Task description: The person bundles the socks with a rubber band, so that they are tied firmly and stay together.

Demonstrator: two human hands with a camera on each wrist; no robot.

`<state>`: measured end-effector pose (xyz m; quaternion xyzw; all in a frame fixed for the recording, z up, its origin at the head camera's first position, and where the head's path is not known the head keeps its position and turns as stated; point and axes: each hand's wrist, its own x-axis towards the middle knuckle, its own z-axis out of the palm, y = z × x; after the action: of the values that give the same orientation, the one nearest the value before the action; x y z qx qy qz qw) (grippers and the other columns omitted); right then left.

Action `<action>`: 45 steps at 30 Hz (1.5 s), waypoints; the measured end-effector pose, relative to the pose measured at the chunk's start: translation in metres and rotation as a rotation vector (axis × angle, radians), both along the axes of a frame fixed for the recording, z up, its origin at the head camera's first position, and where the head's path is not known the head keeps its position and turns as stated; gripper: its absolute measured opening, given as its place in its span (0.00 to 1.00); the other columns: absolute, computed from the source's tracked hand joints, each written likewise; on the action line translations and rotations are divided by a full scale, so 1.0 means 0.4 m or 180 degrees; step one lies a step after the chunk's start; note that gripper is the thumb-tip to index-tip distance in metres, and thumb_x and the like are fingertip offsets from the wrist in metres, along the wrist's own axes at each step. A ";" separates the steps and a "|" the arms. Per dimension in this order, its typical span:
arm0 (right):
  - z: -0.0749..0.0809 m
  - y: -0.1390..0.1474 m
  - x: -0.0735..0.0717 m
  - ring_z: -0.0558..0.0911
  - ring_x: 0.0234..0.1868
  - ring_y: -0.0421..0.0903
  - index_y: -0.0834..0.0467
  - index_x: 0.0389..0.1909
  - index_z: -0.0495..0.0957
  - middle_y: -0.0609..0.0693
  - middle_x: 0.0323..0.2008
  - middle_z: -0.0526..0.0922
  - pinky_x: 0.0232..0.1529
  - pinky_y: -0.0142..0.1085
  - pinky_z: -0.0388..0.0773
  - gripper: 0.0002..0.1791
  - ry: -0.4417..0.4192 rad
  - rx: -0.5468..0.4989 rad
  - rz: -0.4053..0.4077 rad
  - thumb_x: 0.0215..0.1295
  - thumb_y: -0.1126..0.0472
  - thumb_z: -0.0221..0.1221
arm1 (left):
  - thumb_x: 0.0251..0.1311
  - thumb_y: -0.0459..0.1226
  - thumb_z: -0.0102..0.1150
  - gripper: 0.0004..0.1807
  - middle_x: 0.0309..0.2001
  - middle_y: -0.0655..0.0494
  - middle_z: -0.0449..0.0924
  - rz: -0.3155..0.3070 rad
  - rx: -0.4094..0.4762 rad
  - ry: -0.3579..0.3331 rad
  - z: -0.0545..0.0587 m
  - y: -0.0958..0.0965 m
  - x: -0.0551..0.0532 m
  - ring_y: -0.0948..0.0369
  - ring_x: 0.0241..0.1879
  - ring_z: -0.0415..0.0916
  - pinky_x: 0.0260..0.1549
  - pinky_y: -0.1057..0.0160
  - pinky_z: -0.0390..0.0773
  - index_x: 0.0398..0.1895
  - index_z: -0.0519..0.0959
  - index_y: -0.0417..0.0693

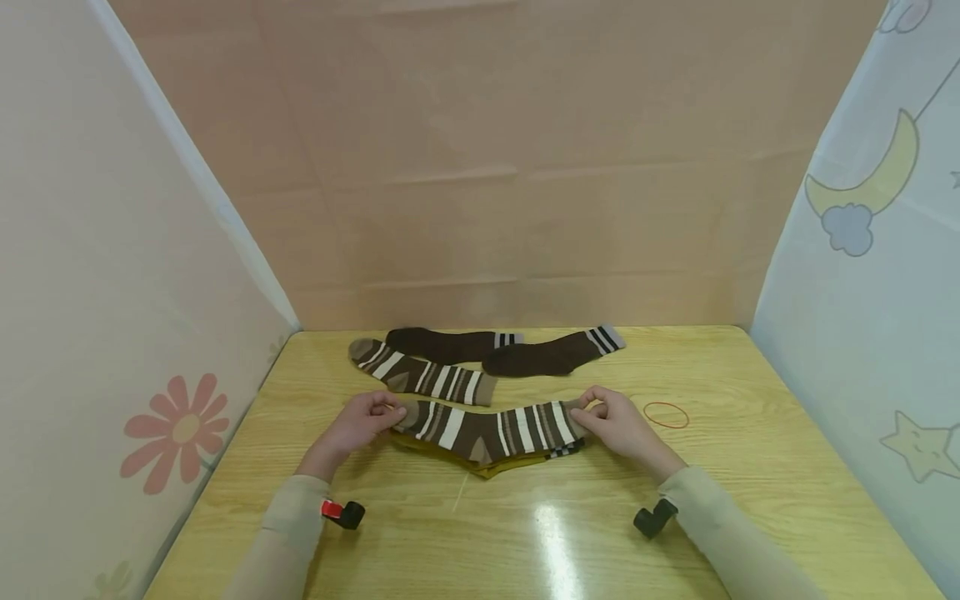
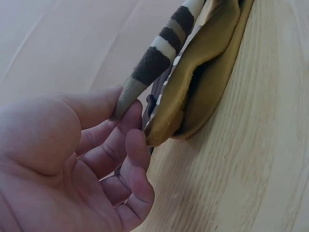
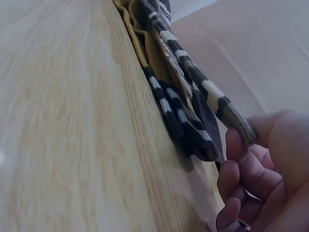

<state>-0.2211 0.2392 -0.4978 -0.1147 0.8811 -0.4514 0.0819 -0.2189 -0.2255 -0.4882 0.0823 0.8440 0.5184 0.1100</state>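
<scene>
Striped sock stretched between two hands, over the middle of the bench. Long axis runs left to right, roughly parallel to the bench's far edge. Toe end at the left hand, cuff at the right hand; one hand at each end, so neither is nearer. Just beneath, along nearly the same axis, lie mustard socks, dark white-banded cuffs to the right. Wrist views show both pinched ends raised off them; whether the middle touches, I cannot tell.

Left hand: thumb and fingertips closed on the toe, other fingers loosely bent. Right hand: same manner of pinch, on the cuff edge.

Appearance: brown knit, white and tan bands, tan at toe, heel and cuff. Heel points toward the bench's near edge. Fabric looks soft, fairly flat, slightly bowed at the middle.

Also noted: a second striped sock just behind, toe toward the far left corner; two dark brown socks by the far edge; red rubber band right of the right hand.
</scene>
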 end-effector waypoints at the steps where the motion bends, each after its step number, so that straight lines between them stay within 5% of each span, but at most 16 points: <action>1: 0.001 0.001 0.000 0.65 0.17 0.38 0.59 0.47 0.75 0.52 0.21 0.84 0.23 0.33 0.64 0.15 -0.0005 -0.0003 -0.0009 0.76 0.51 0.63 | 0.75 0.37 0.62 0.13 0.34 0.53 0.84 -0.0007 0.0002 -0.0002 0.002 0.001 0.001 0.58 0.33 0.78 0.29 0.61 0.76 0.52 0.81 0.34; 13: -0.002 0.011 -0.006 0.62 0.15 0.38 0.57 0.47 0.76 0.50 0.16 0.75 0.19 0.30 0.60 0.13 0.0027 0.0055 -0.0018 0.76 0.51 0.63 | 0.74 0.36 0.63 0.12 0.34 0.50 0.83 -0.0067 -0.0015 0.0030 0.000 0.000 0.010 0.58 0.33 0.75 0.29 0.61 0.75 0.50 0.81 0.34; 26: -0.022 0.006 0.002 0.65 0.16 0.38 0.56 0.43 0.78 0.43 0.16 0.70 0.21 0.31 0.65 0.10 0.0174 0.0335 0.0065 0.74 0.53 0.65 | 0.73 0.37 0.64 0.08 0.35 0.53 0.82 0.0024 -0.0397 -0.0004 -0.020 0.002 0.016 0.60 0.35 0.76 0.35 0.62 0.76 0.45 0.83 0.39; 45: -0.012 0.006 -0.015 0.74 0.25 0.41 0.56 0.40 0.80 0.43 0.24 0.80 0.31 0.36 0.72 0.10 0.0261 0.0662 0.0256 0.74 0.53 0.65 | 0.75 0.37 0.61 0.08 0.35 0.53 0.79 -0.0201 -0.0515 -0.0035 -0.024 -0.010 0.010 0.59 0.35 0.72 0.37 0.61 0.74 0.42 0.82 0.39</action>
<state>-0.2270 0.2416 -0.5025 -0.1592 0.9205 -0.3487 0.0752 -0.2150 -0.2294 -0.4978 0.0969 0.8795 0.4453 0.1373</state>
